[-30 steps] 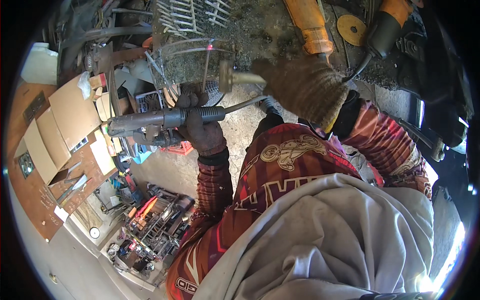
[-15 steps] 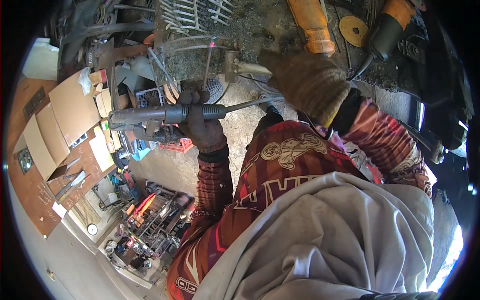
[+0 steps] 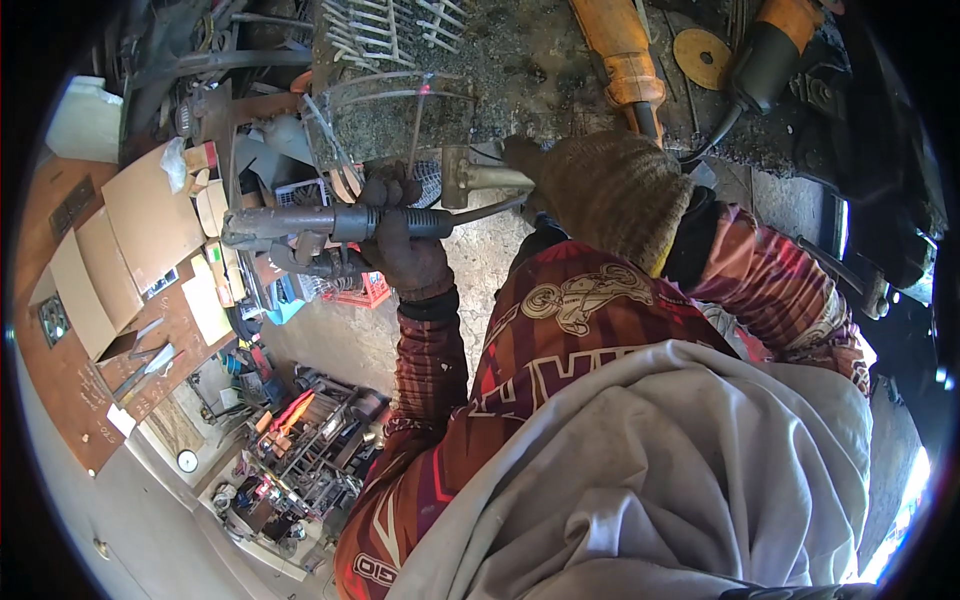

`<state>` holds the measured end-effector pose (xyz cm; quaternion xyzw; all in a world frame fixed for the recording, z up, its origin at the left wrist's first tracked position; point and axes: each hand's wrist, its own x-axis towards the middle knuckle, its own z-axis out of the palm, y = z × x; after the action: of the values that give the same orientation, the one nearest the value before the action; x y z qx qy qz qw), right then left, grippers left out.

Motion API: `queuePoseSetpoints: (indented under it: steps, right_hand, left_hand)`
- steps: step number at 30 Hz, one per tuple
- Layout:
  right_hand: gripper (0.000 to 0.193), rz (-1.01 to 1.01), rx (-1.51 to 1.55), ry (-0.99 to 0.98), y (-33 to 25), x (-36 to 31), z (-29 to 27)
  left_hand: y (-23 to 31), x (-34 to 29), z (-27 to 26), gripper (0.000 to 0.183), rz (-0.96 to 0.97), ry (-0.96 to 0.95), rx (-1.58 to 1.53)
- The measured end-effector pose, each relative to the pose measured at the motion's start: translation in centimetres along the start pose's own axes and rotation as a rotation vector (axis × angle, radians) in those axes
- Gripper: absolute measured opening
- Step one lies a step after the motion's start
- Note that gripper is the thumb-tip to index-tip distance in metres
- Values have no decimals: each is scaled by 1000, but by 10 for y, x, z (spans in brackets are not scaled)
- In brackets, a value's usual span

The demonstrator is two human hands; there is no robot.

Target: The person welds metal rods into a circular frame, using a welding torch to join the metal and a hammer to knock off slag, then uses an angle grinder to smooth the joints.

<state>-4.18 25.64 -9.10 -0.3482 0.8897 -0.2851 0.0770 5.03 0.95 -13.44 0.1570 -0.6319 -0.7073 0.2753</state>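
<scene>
My left hand (image 3: 408,262), in a dark dirty glove, is closed around a grey welding electrode holder (image 3: 290,222) held level over the gap in front of my body. A cable (image 3: 488,208) leaves the holder's ribbed end and runs toward my right hand. In a thick brown glove, my right hand (image 3: 618,190) grips a hammer (image 3: 457,178) with a metal handle, its head pointing left near the bench's front edge. Beyond the hammer, thin bent metal rods (image 3: 415,120) stand on the bench, with a small pink glow on one joint.
On the grimy workbench (image 3: 520,75) lie an orange power tool (image 3: 622,60), a cutting disc (image 3: 702,58) and an orange-and-black grinder (image 3: 775,60). A white welded metal grid (image 3: 370,35) sits at the back. To the left are cardboard boxes (image 3: 150,220) and a red crate (image 3: 362,290).
My right hand and the hammer have come down from the bench toward my body, slightly to the left. My left hand keeps its hold on the electrode holder, almost unmoved.
</scene>
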Motion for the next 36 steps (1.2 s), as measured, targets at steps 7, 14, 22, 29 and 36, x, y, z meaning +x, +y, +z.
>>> queuePoseSetpoints:
  steps: [7, 14, 22, 29, 36]
  right_hand:
    - [44, 18, -20, 27, -2, 0, -8]
    - [43, 41, -8, 19, 0, -7, -10]
    - [43, 209, 36, 35, 11, -35, -27]
    - [43, 274, -48, 137, 10, -12, -13]
    - [43, 409, -152, 202, -4, 18, 21]
  left_hand:
    - [-3, 4, 2, 40, 89, -51, -28]
    - [-1, 3, 5, 34, 49, -11, -4]
    - [12, -3, 6, 44, 66, -40, -56]
    - [37, -13, -12, 39, 69, -52, -88]
    - [51, 1, -56, 30, 37, -196, -195]
